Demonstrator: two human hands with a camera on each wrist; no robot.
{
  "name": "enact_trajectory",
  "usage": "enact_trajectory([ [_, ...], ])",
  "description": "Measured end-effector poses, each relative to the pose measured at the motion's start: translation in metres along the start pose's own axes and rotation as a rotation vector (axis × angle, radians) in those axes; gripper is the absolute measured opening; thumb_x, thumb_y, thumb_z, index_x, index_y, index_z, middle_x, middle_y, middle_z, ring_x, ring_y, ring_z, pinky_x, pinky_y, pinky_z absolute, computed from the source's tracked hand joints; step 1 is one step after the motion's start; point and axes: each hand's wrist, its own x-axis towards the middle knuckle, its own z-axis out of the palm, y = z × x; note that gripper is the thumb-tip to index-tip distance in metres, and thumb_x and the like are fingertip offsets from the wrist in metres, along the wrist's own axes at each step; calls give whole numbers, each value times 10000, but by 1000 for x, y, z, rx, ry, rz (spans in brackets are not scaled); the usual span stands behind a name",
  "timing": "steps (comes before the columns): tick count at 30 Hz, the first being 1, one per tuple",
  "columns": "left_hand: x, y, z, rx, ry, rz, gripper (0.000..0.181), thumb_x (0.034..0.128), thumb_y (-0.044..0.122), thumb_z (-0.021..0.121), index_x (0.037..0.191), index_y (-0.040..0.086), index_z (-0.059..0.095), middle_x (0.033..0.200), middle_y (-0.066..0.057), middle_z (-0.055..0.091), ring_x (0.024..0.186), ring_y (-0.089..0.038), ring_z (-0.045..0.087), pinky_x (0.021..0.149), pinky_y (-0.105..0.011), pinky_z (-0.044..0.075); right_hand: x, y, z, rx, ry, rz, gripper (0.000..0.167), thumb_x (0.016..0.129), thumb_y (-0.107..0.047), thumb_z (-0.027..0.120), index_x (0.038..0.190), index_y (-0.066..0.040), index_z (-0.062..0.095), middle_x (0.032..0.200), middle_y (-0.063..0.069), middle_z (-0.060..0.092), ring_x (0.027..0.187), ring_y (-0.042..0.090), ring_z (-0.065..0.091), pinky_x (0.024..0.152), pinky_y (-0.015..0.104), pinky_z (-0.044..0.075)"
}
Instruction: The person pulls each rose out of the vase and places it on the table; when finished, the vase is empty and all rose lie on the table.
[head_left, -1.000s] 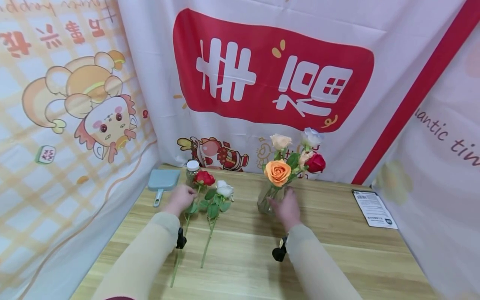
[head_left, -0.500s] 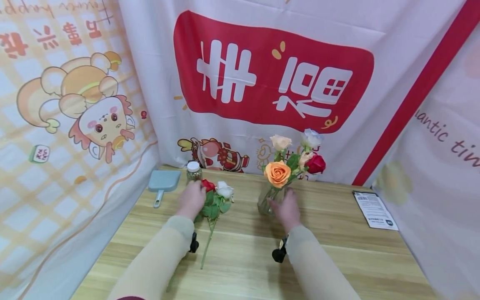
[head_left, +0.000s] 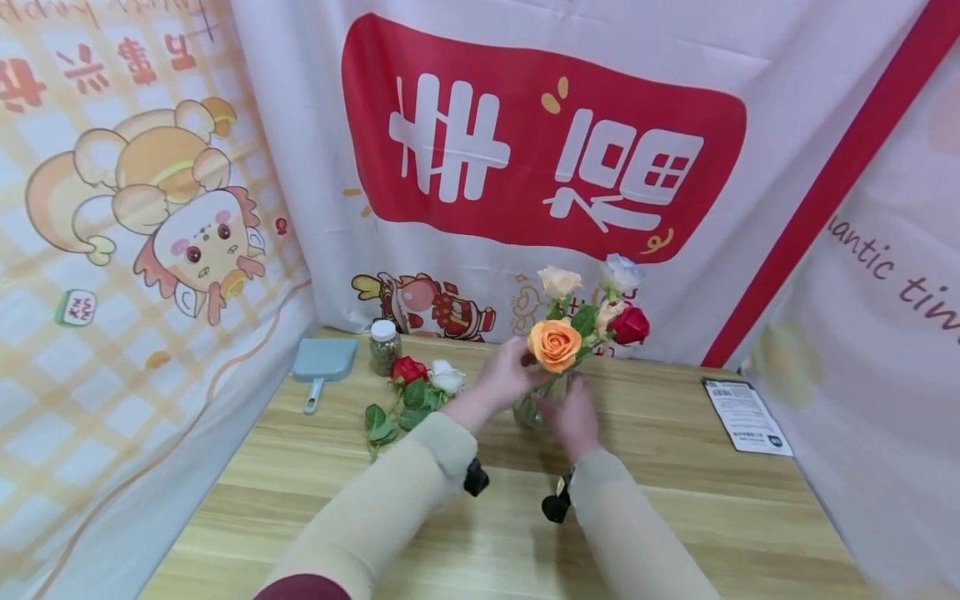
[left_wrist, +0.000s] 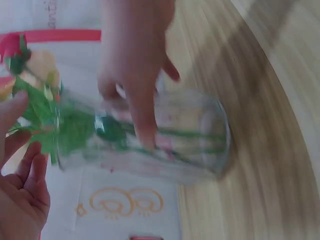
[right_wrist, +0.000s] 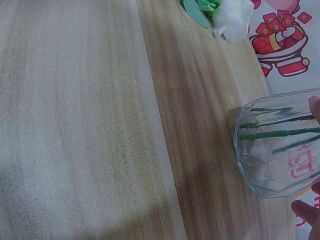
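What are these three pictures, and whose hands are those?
There's no robot here, just a person's two bare hands. The widest picture comes from a camera worn on the head, looking down. The other two come from a small black camera on each wrist, so things look sideways there. The right hand grips a clear glass vase. The left hand is beside the large orange rose in it, and I can't tell whether that hand holds anything. On the light brown wooden table lie a red rose and a white rose, with green leaves. Near them stands a clear jar with a white lid, beside a light blue dustpan. A flat white printed packet lies at the right.
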Motion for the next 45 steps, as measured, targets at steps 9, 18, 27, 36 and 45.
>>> enact_trajectory([
  [9,15,16,25,144,46,50,312,870,263,776,1169,200,714,1012,1,601,880,-117,571,725,-245,504,4,4,6,-29,49,-85,898,792,-238,824,1529,-137,321,1499,157,417,1359,305,405,1104,440,340],
  [18,22,19,35,236,-38,45,361,877,247,769,1229,232,694,1053,16,586,895,-103,546,744,-242,482,1,8,7,4,73,-95,825,788,-187,750,1491,-38,345,1458,212,449,1331,348,426,1073,473,369],
  [27,22,19,41,248,35,79,351,875,182,766,1218,157,696,1103,-5,606,981,-156,583,844,-284,505,2,12,6,0,24,-52,885,816,-219,746,1548,-76,270,1532,177,366,1392,319,349,1118,456,312],
  [36,18,37,20,52,297,189,369,886,186,751,1239,122,668,1028,7,546,921,-115,575,805,-223,498,0,5,6,-27,4,-40,825,840,-292,797,1444,50,352,1400,280,445,1290,394,443,1066,498,382],
  [45,24,65,-24,-192,411,359,421,891,92,723,1299,91,619,1229,-59,571,1019,-150,590,847,-283,506,0,5,7,-35,-13,65,938,852,-439,754,1487,53,270,1431,286,402,1277,426,439,1040,546,393],
])
